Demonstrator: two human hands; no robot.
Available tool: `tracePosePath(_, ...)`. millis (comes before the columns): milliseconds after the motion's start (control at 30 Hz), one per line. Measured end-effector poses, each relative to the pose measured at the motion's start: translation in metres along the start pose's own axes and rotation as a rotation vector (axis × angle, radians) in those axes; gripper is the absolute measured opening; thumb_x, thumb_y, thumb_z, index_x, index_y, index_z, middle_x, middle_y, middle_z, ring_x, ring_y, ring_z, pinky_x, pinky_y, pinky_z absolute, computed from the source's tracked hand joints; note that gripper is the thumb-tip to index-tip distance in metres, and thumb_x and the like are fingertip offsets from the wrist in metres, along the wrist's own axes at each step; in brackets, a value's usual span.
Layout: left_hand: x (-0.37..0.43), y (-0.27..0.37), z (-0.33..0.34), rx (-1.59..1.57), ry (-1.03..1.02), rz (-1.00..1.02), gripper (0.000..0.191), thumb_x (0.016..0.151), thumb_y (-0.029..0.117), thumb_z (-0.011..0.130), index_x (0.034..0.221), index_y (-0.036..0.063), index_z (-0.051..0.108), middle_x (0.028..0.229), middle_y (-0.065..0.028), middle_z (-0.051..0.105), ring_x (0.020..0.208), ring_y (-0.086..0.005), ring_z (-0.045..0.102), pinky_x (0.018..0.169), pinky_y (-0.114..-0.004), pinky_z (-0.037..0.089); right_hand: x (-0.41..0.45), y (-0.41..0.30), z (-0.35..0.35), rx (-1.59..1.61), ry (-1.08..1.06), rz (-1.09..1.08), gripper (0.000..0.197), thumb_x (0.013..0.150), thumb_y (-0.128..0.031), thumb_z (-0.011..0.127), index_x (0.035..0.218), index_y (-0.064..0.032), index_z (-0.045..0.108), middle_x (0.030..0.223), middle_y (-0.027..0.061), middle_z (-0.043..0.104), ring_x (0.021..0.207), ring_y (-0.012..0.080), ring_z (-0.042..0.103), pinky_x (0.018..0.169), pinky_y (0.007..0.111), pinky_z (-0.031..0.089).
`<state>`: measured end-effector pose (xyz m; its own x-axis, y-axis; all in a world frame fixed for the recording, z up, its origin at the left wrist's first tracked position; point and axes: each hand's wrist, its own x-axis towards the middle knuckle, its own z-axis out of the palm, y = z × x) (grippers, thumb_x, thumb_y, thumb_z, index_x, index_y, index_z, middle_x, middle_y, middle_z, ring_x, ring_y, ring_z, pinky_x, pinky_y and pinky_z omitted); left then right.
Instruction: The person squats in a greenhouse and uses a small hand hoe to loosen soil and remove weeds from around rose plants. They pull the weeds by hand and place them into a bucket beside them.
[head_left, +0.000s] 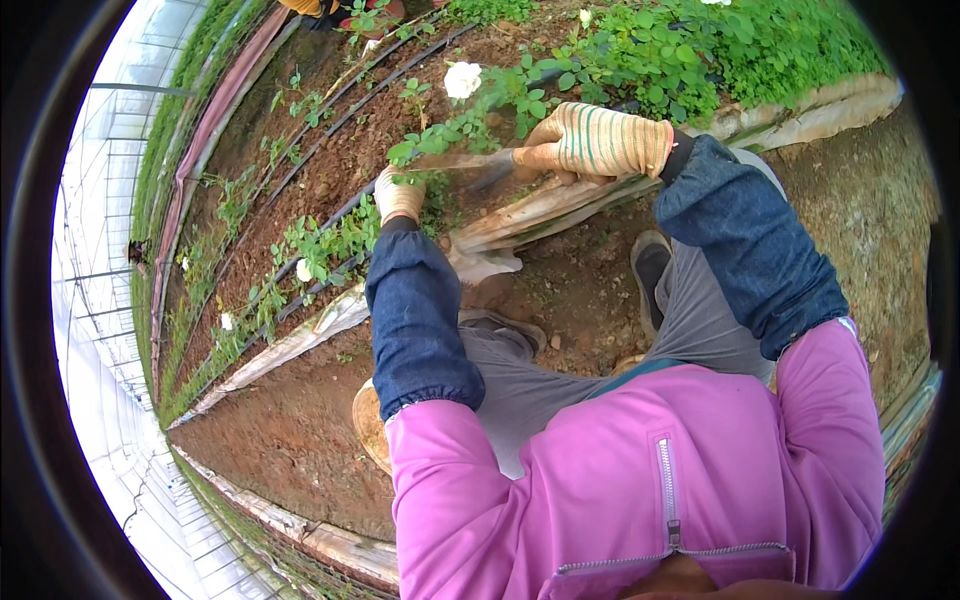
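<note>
My right hand (600, 142), in a striped knit glove, grips a narrow hand tool (469, 160). Motion blurs the tool, so its exact kind is unclear; it reaches left across the soil towards my other hand. My left hand (400, 193), gloved too, is low among rose leaves (439, 139) at the bed's near side. Leaves cover its fingertips, and whether it holds a stem cannot be told. A white rose bloom (462, 79) stands just beyond both hands.
Black drip hoses (360, 105) run along the brown soil bed. Its near edge has a pale film-covered border (555, 206). Dense green plants (675, 60) fill the upper right. Another person's yellow-orange sleeve (304, 6) shows at the top. My shoes (649, 262) rest on the dirt path.
</note>
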<state>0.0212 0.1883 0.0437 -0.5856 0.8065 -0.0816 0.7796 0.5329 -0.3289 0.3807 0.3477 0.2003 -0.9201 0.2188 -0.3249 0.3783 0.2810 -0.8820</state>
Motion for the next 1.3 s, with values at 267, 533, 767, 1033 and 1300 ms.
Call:
tracePosePath(267,-0.031,-0.006,-0.082,-1.067,0.091,-0.349,0.049,0.084,0.014,0.071,0.126,-0.0076,0.056,0.093,-0.0130,0.069,0.080,-0.0211,0.061,0.072,-0.033,0.050,0.003,0.007,-0.006,-0.008,0.019,-0.039,0.051,0.097,-0.047,0.057,0.107,0.0001,0.071,0.069,0.0060,0.060,0.046,0.0125,0.052,0.042,0.031,0.043)
tracePosePath(533,-0.049,0.001,-0.013,-0.428,-0.115,-0.002,0.050,0.084,0.029,0.075,0.120,-0.0029,0.062,0.100,-0.0194,0.072,0.098,-0.0316,0.068,0.085,-0.038,0.053,-0.001,-0.003,0.003,-0.035,-0.012,-0.029,0.055,0.096,-0.047,0.058,0.121,0.0016,0.065,0.071,0.0085,0.062,0.047,0.0125,0.051,0.042,0.031,0.042)
tracePosePath(767,-0.057,0.012,-0.030,-0.465,-0.071,-0.103,0.056,0.076,0.036,0.078,0.118,0.0011,0.065,0.109,-0.0242,0.069,0.104,-0.0358,0.066,0.090,-0.039,0.053,-0.009,-0.007,0.002,-0.019,0.019,-0.019,0.052,0.095,-0.046,0.061,0.118,0.0002,0.068,0.071,0.0081,0.062,0.048,0.0124,0.052,0.042,0.031,0.042)
tracePosePath(1033,-0.054,0.018,-0.068,-0.460,-0.321,-0.127,0.055,0.077,0.033,0.078,0.115,-0.0046,0.065,0.106,-0.0248,0.070,0.099,-0.0350,0.068,0.088,-0.037,0.053,-0.005,0.002,-0.006,0.010,0.007,-0.018,0.048,0.097,-0.045,0.058,0.104,-0.0004,0.073,0.069,0.0057,0.059,0.046,0.0120,0.051,0.041,0.030,0.042)
tracePosePath(1300,-0.060,0.012,-0.089,-0.806,-0.193,-0.131,0.052,0.091,0.026,0.069,0.130,-0.0074,0.055,0.075,-0.0093,0.065,0.069,-0.0139,0.058,0.068,-0.028,0.049,-0.005,0.007,-0.009,-0.004,0.020,-0.012,0.048,0.098,-0.044,0.057,0.104,0.0014,0.072,0.066,0.0061,0.059,0.044,0.0128,0.051,0.041,0.031,0.042)
